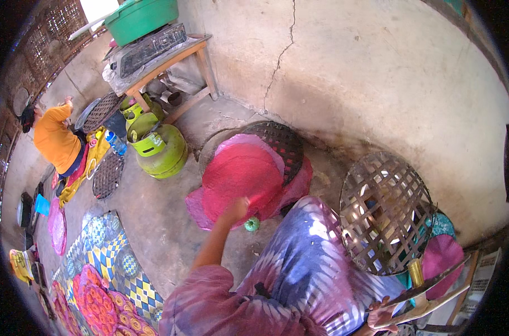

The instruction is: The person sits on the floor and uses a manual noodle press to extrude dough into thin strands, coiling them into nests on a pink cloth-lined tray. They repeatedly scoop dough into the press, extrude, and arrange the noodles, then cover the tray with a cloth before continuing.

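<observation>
My left hand (238,209), blurred by motion, reaches over the near edge of a broad, rough-surfaced red round sheet or mass (237,180). What its fingers do is smeared. Pink-purple material (199,210) shows around the red, and a dark woven basket (277,147) lies partly beneath at the back. A small green ribbed knob-like thing (252,224) is on the floor close to my left hand. At the lower right, my right hand (381,315) has its fingers around the near ends of two wooden strips (433,304), beside my tie-dyed clothing.
An openwork woven basket (386,213) stands right of my knee, near a pink disc (442,263). Green gas cylinders (160,150) stand by a wooden table (170,63). Red spiral pieces (95,299) lie on a patterned mat (111,241). Another person in orange (58,137) sits far left.
</observation>
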The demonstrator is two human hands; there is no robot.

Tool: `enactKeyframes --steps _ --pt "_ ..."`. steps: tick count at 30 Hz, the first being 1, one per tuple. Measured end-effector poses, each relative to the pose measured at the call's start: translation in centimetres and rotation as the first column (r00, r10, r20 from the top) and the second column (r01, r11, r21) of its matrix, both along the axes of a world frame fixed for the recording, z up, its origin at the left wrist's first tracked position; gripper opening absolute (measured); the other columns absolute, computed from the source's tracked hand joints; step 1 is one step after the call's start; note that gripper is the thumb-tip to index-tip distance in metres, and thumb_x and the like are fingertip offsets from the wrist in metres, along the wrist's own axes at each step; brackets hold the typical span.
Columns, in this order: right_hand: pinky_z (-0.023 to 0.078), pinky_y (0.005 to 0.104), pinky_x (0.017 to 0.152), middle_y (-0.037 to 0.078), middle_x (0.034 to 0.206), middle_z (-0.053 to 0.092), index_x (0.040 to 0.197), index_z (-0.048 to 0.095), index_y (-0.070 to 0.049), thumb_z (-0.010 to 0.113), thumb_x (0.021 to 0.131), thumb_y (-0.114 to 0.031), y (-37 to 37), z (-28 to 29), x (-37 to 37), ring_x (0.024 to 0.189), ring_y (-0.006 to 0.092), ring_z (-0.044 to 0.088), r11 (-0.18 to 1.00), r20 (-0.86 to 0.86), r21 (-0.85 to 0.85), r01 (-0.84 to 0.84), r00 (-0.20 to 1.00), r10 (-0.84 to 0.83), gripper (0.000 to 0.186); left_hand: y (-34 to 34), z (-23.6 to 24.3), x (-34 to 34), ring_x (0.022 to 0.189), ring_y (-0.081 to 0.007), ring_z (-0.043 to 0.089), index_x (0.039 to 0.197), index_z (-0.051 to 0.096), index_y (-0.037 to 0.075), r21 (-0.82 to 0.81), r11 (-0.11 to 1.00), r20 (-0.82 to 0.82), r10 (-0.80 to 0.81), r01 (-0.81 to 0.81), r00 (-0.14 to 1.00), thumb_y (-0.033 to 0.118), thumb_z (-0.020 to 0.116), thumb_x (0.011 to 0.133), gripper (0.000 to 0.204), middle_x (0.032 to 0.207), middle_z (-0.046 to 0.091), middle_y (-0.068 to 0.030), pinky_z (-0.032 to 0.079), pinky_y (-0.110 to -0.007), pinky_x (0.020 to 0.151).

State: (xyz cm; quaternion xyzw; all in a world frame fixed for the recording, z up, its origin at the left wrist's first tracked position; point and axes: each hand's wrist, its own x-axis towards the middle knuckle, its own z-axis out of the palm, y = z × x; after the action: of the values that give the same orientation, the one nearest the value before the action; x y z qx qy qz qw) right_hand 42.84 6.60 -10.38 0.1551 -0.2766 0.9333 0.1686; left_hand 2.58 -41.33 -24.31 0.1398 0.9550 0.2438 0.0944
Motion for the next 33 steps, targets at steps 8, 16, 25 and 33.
enactKeyframes --steps 8,16,25,33 --pt "0.043 0.0543 0.092 0.02 0.131 0.045 0.153 -0.004 -0.029 0.082 0.071 -0.045 -0.3 0.1 0.4 0.106 0.0395 0.053 1.0 0.02 0.015 0.018 1.0 -0.019 0.119 -2.5 25.7 -6.3 0.101 -0.0387 0.061 0.121 0.059 0.011 0.021 0.989 -0.579 0.133 -0.148 0.805 0.005 0.047 0.089 0.034 0.113 0.063 -0.0195 0.05 -0.048 0.083" --pt "0.044 0.0535 0.091 0.019 0.129 0.047 0.153 0.007 -0.026 0.076 0.066 -0.063 -0.1 -1.5 1.1 0.11 0.0389 0.052 0.994 0.021 0.071 0.086 0.996 -0.088 0.117 19.3 29.6 -1.9 0.101 -0.0334 0.063 0.128 0.055 0.015 -0.02 0.865 -0.734 -0.353 0.501 0.58 -0.004 0.046 0.082 0.051 0.125 0.061 -0.012 0.051 -0.044 0.084" --pt "0.044 0.0533 0.088 0.021 0.12 0.049 0.152 0.01 -0.024 0.073 0.062 -0.072 -0.6 -1.7 1.0 0.101 0.0384 0.056 0.992 0.025 0.017 0.124 0.992 -0.125 0.119 31.8 19.2 9.2 0.126 -0.0278 0.05 0.134 0.051 0.019 -0.213 0.418 -0.44 -0.848 0.883 0.295 0.02 0.041 0.092 0.044 0.141 0.05 -0.0036 0.035 -0.044 0.109" --pt "0.044 0.0507 0.085 0.022 0.119 0.049 0.153 0.007 -0.024 0.069 0.061 -0.077 -0.1 -2.0 0.9 0.098 0.0363 0.056 0.996 0.017 0.042 0.074 0.997 -0.075 0.123 32.5 19.1 13.3 0.131 -0.0293 0.043 0.133 0.051 0.016 -0.262 0.406 -0.372 -0.88 0.876 0.296 0.042 0.048 0.094 0.047 0.141 0.049 -0.0079 0.033 -0.048 0.109"
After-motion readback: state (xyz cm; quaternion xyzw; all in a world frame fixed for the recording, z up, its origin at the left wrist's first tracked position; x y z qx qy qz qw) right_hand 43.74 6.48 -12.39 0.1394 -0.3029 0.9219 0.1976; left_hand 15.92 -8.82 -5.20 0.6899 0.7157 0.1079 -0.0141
